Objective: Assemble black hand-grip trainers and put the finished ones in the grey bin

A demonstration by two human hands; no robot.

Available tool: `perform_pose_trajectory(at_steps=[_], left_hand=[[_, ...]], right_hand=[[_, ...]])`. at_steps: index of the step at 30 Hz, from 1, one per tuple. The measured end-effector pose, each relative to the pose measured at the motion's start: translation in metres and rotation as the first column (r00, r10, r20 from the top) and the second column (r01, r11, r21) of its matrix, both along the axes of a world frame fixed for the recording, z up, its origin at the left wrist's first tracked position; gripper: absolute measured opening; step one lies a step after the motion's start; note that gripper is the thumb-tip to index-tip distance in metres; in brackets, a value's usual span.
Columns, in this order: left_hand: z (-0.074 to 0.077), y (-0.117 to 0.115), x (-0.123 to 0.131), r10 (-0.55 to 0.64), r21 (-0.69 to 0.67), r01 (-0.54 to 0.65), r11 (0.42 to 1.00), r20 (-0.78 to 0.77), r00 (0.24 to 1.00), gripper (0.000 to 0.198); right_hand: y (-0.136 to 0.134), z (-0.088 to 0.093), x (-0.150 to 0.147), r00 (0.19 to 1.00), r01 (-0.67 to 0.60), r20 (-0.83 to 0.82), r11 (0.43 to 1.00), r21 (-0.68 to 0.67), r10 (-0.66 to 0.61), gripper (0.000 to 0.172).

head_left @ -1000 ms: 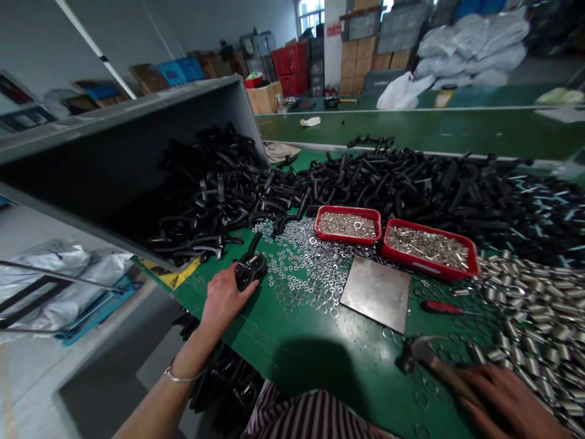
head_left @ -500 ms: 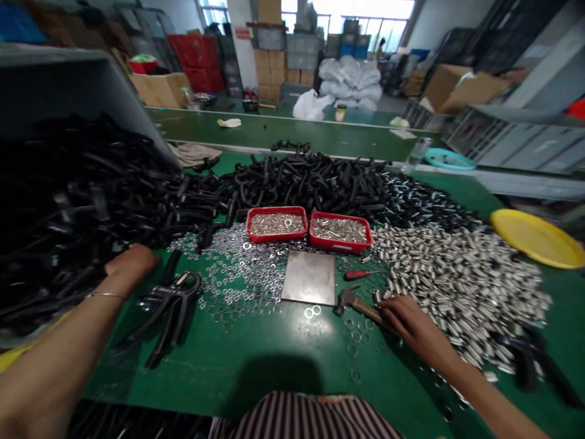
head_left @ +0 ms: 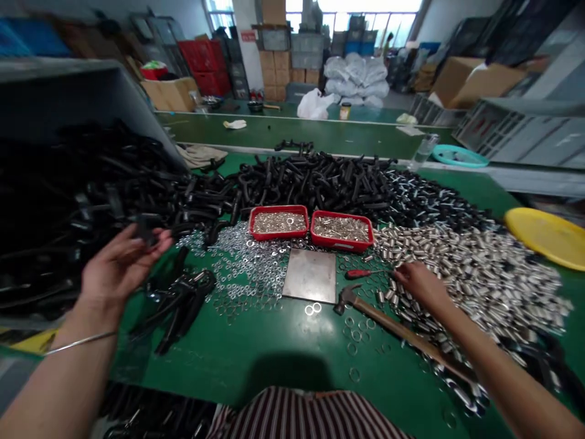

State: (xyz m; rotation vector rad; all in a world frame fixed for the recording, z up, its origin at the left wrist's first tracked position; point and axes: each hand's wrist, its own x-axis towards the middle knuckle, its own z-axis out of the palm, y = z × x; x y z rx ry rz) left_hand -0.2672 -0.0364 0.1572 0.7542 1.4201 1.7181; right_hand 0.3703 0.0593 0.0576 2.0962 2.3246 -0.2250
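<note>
My left hand (head_left: 121,262) is raised at the left, palm turned up, its fingers closed round a small black part (head_left: 145,230) blurred by motion. Below it lie assembled black clamp-like pieces (head_left: 183,299). My right hand (head_left: 421,285) is at the near-left edge of a heap of silvery metal cylinders (head_left: 475,280). Its fingertips are pinched together, and what they hold is hidden. Close to those fingertips is the shaft end of a red-handled screwdriver (head_left: 358,274). A claw hammer (head_left: 393,326) with a wooden handle lies below the right hand.
A square metal plate (head_left: 311,275) lies mid-table, behind it two red trays (head_left: 280,235) of small metal parts. Loose washers (head_left: 247,280) spread left of the plate. Black handles (head_left: 311,180) are heaped behind, and a yellow lid (head_left: 546,238) is at the right.
My left hand has come up from the black heap with a black part in it. My right hand has moved off the hammer handle, up to the edge of the cylinder heap.
</note>
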Motion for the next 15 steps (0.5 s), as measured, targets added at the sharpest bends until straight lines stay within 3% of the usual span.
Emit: perform_pose_trajectory(at_steps=[3, 5, 7, 9, 11, 13, 15], left_hand=[[-0.004, 0.006, 0.035, -0.162, 0.127, 0.142, 0.982, 0.167, 0.973, 0.028], [-0.015, 0.02, 0.06, -0.203, 0.119, 0.184, 0.976, 0.175, 0.963, 0.015], [-0.03, 0.034, 0.086, -0.184, 0.044, 0.183, 0.982, 0.026, 0.983, 0.015], [-0.047, 0.043, 0.108, -0.246, -0.111, 0.225, 0.968, -0.246, 0.938, 0.015], [-0.062, 0.041, 0.124, -0.391, -0.312, 0.257, 0.915, -0.53, 0.752, 0.009], [-0.074, 0.03, 0.132, -0.501, -0.466, 0.194, 0.863, -0.74, 0.45, 0.007], [-0.084, 0.016, 0.136, -0.549, -0.542, 0.087, 0.836, -0.821, 0.156, 0.022]], right_hand=[[0.014, -0.001, -0.01, 0.999, -0.027, 0.035, 0.998, -0.06, 0.03, 0.025], [0.019, 0.005, -0.013, 0.997, -0.032, -0.073, 0.998, -0.048, 0.029, 0.024], [0.02, 0.015, -0.015, 0.97, 0.039, -0.241, 0.999, 0.013, -0.035, 0.03], [0.02, 0.025, -0.017, 0.921, 0.129, -0.379, 0.989, 0.067, -0.094, 0.038], [0.018, 0.03, -0.018, 0.88, 0.142, -0.464, 0.988, 0.065, -0.096, 0.044], [0.013, 0.03, -0.022, 0.817, 0.1, -0.571, 0.995, -0.002, -0.084, 0.05], [0.006, 0.028, -0.033, 0.677, 0.047, -0.726, 0.992, -0.118, -0.119, 0.052]])
